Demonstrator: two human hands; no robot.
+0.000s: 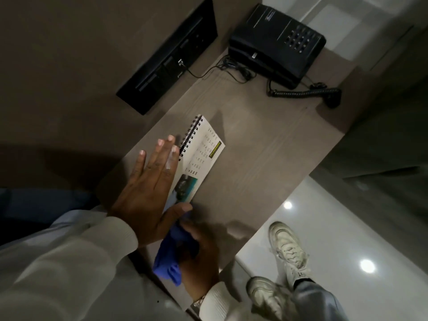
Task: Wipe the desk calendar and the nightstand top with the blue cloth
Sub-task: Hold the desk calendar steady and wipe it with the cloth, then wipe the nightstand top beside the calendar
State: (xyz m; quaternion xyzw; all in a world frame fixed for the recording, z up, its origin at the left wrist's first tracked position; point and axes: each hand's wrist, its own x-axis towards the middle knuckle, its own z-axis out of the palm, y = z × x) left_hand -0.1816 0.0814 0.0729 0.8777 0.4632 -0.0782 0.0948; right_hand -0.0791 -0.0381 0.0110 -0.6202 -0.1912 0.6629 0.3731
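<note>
A spiral-bound desk calendar (201, 154) stands on the brown wood-grain nightstand top (266, 144), its printed page facing right. My left hand (148, 188) is spread over its near end, fingers along the back by the black spiral and thumb at the front lower corner. My right hand (199, 256) is closed around the bunched blue cloth (169, 258), just below the calendar's near corner at the nightstand's near end.
A black corded telephone (275, 42) sits at the far end of the nightstand, with its coiled cord (303, 92) and thin cables (234, 70) trailing on the top. A black socket panel (169, 56) is on the wall at left. My shoes (287, 246) stand on glossy white floor at right.
</note>
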